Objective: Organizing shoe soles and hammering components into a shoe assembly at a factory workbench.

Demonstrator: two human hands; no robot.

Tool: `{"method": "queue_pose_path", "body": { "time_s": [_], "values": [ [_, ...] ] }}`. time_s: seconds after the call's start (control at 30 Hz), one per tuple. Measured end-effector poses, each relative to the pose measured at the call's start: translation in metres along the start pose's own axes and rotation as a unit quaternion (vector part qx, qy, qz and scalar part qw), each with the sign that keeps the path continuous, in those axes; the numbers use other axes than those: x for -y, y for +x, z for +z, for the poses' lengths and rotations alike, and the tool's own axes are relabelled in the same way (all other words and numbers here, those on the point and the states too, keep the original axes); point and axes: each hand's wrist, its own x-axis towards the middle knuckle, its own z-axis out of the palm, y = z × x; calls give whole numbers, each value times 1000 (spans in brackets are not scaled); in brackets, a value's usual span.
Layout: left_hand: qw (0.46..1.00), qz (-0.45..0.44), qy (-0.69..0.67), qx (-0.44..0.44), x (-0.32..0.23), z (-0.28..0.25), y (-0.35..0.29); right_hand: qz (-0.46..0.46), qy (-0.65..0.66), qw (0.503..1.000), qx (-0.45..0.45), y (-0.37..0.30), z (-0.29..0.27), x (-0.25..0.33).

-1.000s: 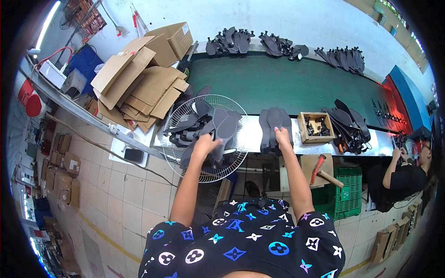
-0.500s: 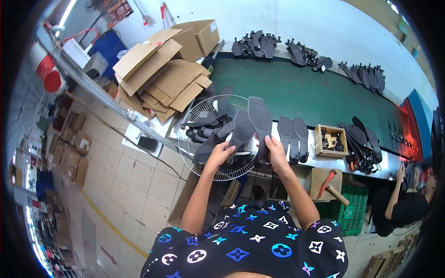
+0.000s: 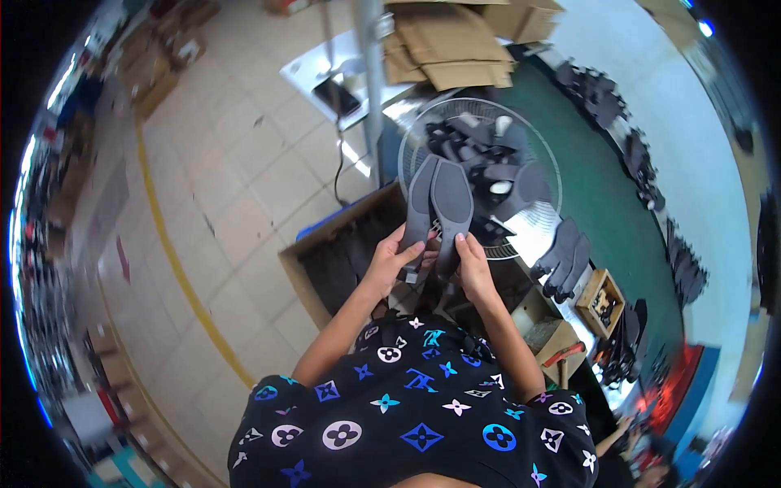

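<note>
Centrally, left grip (image 3: 396, 262) holding a grey sole (image 3: 420, 195), right grip (image 3: 472, 262) another sole (image 3: 452, 195); crowded wire basket (image 3: 559, 175) beyond, open carton (image 3: 299, 285) leftward

I wear a black fabric shirt (image 3: 378, 447) printed with a blue letter monogram (image 3: 421, 380) and flower emblems (image 3: 342, 434); a red arrow (image 3: 123, 259) marks the pale tiled floor (image 3: 252, 215).

Worn on the head, the view looks steeply down over the shirt (image 3: 423, 407) at six o'clock, facing the nearby left hand (image 3: 392, 262) and right hand (image 3: 474, 268); its wide fisheye takes in floor (image 3: 236, 232) toward nine, bench (image 3: 598, 175) toward two.
</note>
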Motion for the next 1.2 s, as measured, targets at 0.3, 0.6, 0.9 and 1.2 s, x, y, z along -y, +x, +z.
{"method": "queue_pose_path", "body": {
  "time_s": [0.3,0.6,0.9,1.2],
  "values": [
    [984,113,79,-117,35,-84,-43,-145,-710,687,-61,19,28,-108],
    [853,-191,356,330,22,-161,-82,58,-590,640,489,22,37,-93],
    [663,-7,554,-504,113,-261,-182,254,-444,856,72,137,-55,-193],
    [689,-224,539,-430,188,-200,-322,306,-391,867,-43,271,-83,-343]
  ]
}}
